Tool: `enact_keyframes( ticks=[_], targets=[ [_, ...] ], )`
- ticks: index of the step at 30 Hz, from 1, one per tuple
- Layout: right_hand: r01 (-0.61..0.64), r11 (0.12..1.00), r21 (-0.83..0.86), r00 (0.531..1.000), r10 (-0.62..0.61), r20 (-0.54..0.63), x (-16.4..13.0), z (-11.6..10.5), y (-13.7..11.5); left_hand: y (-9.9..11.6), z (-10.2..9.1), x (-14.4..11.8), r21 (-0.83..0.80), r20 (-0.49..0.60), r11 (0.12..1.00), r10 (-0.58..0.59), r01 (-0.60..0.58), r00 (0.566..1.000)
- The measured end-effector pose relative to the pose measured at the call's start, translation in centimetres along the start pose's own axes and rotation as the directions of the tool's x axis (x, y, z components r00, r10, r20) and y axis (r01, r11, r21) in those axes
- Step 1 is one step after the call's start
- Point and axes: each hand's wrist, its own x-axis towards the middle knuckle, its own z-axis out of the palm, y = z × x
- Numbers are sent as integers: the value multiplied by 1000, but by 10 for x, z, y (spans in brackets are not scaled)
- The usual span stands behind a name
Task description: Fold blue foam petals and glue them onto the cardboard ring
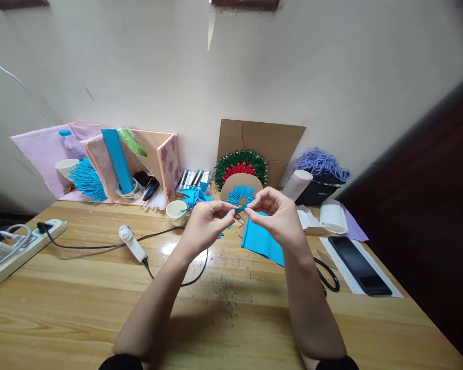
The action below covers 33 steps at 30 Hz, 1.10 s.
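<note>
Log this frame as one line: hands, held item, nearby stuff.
left hand: pinching blue paper strip | right hand: pinching same strip | under hands: blue paper sheet | nearby: paper cup, scissors, phone

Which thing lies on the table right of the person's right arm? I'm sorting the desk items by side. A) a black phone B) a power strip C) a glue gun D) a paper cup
A: the black phone lies on white paper at the table's right edge, beyond the right hand; the other three sit left of the arms.
</note>
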Motion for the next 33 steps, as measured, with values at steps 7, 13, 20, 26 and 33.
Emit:
enact_keyframes(
  ticks=[7,13,20,26,33],
  targets=[
    [42,999,1,999,-42,5,0,0,0,4,-8,-1,-16,7,999,-38,38,999],
    [257,962,-93,966,-258,11,-2,-1,-3,6,-12,4,-179,48,967,-174,180,983],
    [504,849,-158,862,-484,149,-3,-6,1,6,-9,5,-286,256,904,-249,319,934],
    [571,784,-246,820,-529,217,1,-10,1,2,-11,6,-237,176,933,-234,271,956],
    [613,736,-286,788,-546,285,4,-15,1,4,-6,3,-190,66,965,-169,178,983]
  ],
)
